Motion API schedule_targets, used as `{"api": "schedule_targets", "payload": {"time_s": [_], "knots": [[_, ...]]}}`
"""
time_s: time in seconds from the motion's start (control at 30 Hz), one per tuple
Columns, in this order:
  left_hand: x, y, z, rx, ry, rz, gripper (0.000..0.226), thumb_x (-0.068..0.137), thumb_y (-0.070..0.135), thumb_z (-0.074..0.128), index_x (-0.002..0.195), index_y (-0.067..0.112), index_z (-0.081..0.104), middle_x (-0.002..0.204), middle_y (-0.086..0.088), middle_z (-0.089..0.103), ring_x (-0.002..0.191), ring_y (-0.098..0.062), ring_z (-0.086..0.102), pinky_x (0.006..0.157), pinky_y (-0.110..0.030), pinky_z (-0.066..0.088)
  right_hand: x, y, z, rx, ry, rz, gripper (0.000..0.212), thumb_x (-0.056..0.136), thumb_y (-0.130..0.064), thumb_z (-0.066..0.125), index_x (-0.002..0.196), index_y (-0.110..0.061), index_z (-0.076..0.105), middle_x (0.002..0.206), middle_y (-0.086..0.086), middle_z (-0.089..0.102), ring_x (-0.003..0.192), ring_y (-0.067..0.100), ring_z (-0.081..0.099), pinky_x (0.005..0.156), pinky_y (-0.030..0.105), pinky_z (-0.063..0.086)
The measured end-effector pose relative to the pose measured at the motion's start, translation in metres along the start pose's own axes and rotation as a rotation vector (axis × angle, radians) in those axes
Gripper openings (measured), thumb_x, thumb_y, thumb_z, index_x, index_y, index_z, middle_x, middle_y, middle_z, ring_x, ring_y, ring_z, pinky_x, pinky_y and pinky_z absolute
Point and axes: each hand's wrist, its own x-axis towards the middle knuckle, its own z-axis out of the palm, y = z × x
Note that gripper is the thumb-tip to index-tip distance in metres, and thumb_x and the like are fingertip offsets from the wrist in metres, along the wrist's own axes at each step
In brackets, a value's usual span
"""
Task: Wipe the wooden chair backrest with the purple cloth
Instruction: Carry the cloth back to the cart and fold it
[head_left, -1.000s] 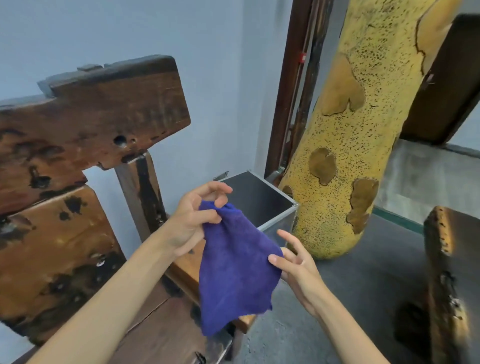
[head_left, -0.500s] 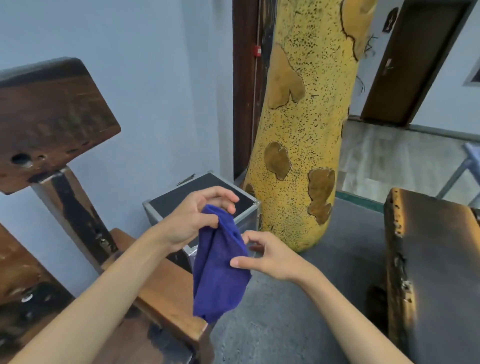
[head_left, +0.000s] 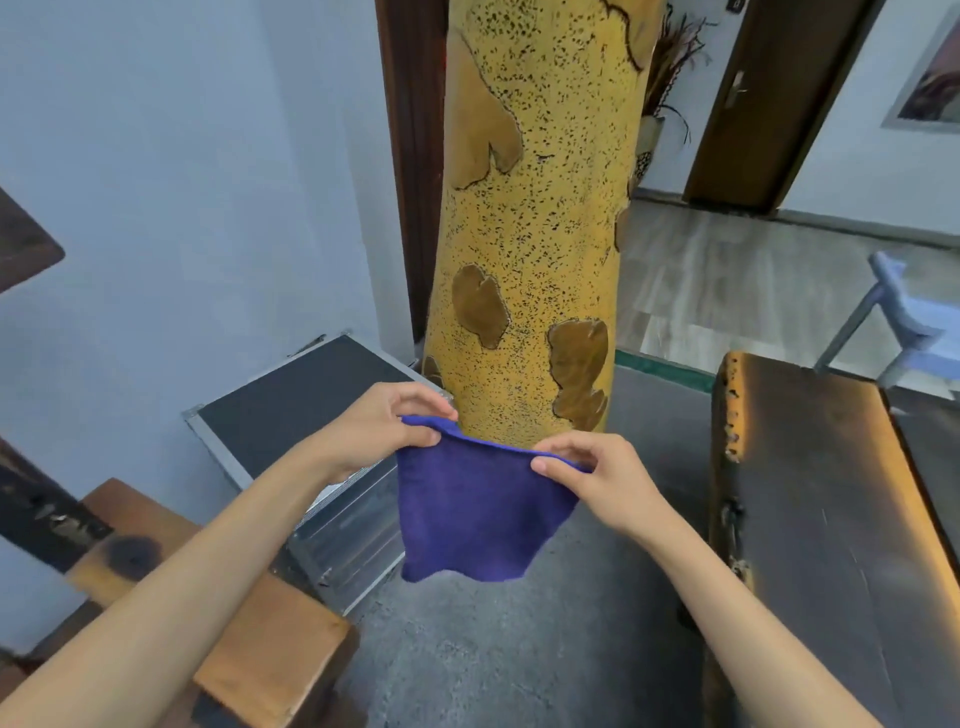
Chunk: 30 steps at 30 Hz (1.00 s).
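Big yellow speckled pillar (head_left: 524, 218) stands right behind the hands, w/ a black metal-edged case (head_left: 291, 405) at left, a dark wooden bench (head_left: 810, 493) at right and a pale blue chair (head_left: 904, 322) beyond it. Purple cloth (head_left: 478, 514) hangs flat & spread in mid-air over the grey floor (head_left: 498, 654), fuzzy, bottom edge wavy. Left hand (head_left: 379, 431) & right hand (head_left: 597, 478) each pinch a top corner; only a corner of the chair backrest (head_left: 23, 244) shows at far left, well apart from the cloth.
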Motion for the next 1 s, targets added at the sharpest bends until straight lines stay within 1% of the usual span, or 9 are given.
{"api": "schedule_targets", "payload": {"time_s": [0.2, 0.33, 0.4, 0.5, 0.6, 0.67, 0.73, 0.87, 1.0], "knots": [[0.108, -0.012, 0.040, 0.410, -0.217, 0.017, 0.005, 0.089, 0.022, 0.076, 0.091, 0.021, 0.081, 0.095, 0.008, 0.079, 0.092, -0.008, 0.073, 0.081, -0.024, 0.055, 0.025, 0.065, -0.053, -0.227, 0.115, 0.106, 0.005, 0.092, -0.037, 0.074, 0.090, -0.039, 0.078, 0.082, -0.021, 0.075, 0.081, 0.003, 0.069, 0.072, 0.014, 0.048], [0.176, -0.028, 0.060, 0.667, -0.345, 0.109, 0.044, 0.092, 0.050, 0.067, 0.076, 0.009, 0.074, 0.078, -0.010, 0.071, 0.075, -0.023, 0.066, 0.070, -0.039, 0.051, 0.053, 0.099, -0.092, -0.348, 0.175, 0.166, 0.014, 0.094, -0.048, 0.068, 0.087, -0.038, 0.075, 0.073, -0.013, 0.071, 0.074, 0.007, 0.065, 0.070, 0.026, 0.051], [0.220, -0.035, 0.068, 0.672, -0.379, 0.167, 0.057, 0.094, 0.055, 0.061, 0.068, 0.004, 0.062, 0.069, -0.016, 0.060, 0.063, -0.023, 0.055, 0.062, -0.036, 0.042, 0.076, 0.115, -0.119, -0.382, 0.208, 0.210, 0.020, 0.093, -0.051, 0.066, 0.082, -0.036, 0.073, 0.070, -0.010, 0.071, 0.072, 0.007, 0.065, 0.070, 0.030, 0.052], [0.282, -0.035, 0.081, 0.528, -0.447, 0.152, 0.065, 0.093, 0.064, 0.055, 0.062, 0.008, 0.048, 0.058, -0.004, 0.043, 0.055, -0.015, 0.042, 0.060, -0.033, 0.033, 0.110, 0.128, -0.165, -0.356, 0.242, 0.264, 0.024, 0.093, -0.050, 0.067, 0.074, -0.036, 0.071, 0.070, -0.011, 0.072, 0.070, 0.005, 0.065, 0.069, 0.027, 0.049], [0.339, -0.030, 0.094, 0.340, -0.504, 0.122, 0.074, 0.084, 0.074, 0.057, 0.067, 0.002, 0.056, 0.061, -0.005, 0.053, 0.058, -0.015, 0.047, 0.061, -0.033, 0.035, 0.144, 0.134, -0.208, -0.323, 0.296, 0.292, 0.023, 0.095, -0.044, 0.068, 0.073, -0.037, 0.070, 0.069, -0.009, 0.071, 0.065, 0.004, 0.062, 0.064, 0.023, 0.045], [0.373, -0.023, 0.100, 0.258, -0.556, 0.123, 0.073, 0.082, 0.068, 0.065, 0.077, -0.005, 0.059, 0.070, -0.016, 0.063, 0.066, -0.017, 0.055, 0.063, -0.034, 0.038, 0.163, 0.139, -0.237, -0.297, 0.377, 0.297, 0.022, 0.096, -0.038, 0.069, 0.076, -0.029, 0.072, 0.072, -0.005, 0.073, 0.067, 0.011, 0.065, 0.068, 0.033, 0.049], [0.406, -0.016, 0.105, 0.254, -0.565, 0.143, 0.052, 0.087, 0.054, 0.071, 0.075, 0.005, 0.059, 0.074, -0.018, 0.070, 0.067, -0.019, 0.061, 0.063, -0.032, 0.042, 0.179, 0.146, -0.266, -0.274, 0.452, 0.305, 0.022, 0.097, -0.032, 0.069, 0.079, -0.020, 0.073, 0.076, 0.005, 0.074, 0.070, 0.022, 0.067, 0.071, 0.040, 0.051], [0.467, 0.000, 0.114, 0.182, -0.555, 0.133, 0.022, 0.093, 0.031, 0.072, 0.081, 0.013, 0.072, 0.086, -0.010, 0.080, 0.073, -0.019, 0.069, 0.063, -0.027, 0.049, 0.201, 0.164, -0.322, -0.256, 0.595, 0.328, 0.028, 0.098, -0.035, 0.067, 0.075, -0.019, 0.071, 0.071, -0.009, 0.070, 0.067, 0.003, 0.059, 0.069, 0.031, 0.045], [0.523, 0.027, 0.131, 0.049, -0.482, 0.161, 0.016, 0.087, 0.029, 0.078, 0.081, 0.014, 0.077, 0.084, -0.016, 0.078, 0.072, -0.015, 0.068, 0.068, -0.022, 0.051, 0.215, 0.190, -0.366, -0.030, 0.816, 0.405, 0.044, 0.091, -0.050, 0.070, 0.077, -0.008, 0.068, 0.069, -0.001, 0.063, 0.066, 0.011, 0.053, 0.067, 0.033, 0.041]]}}
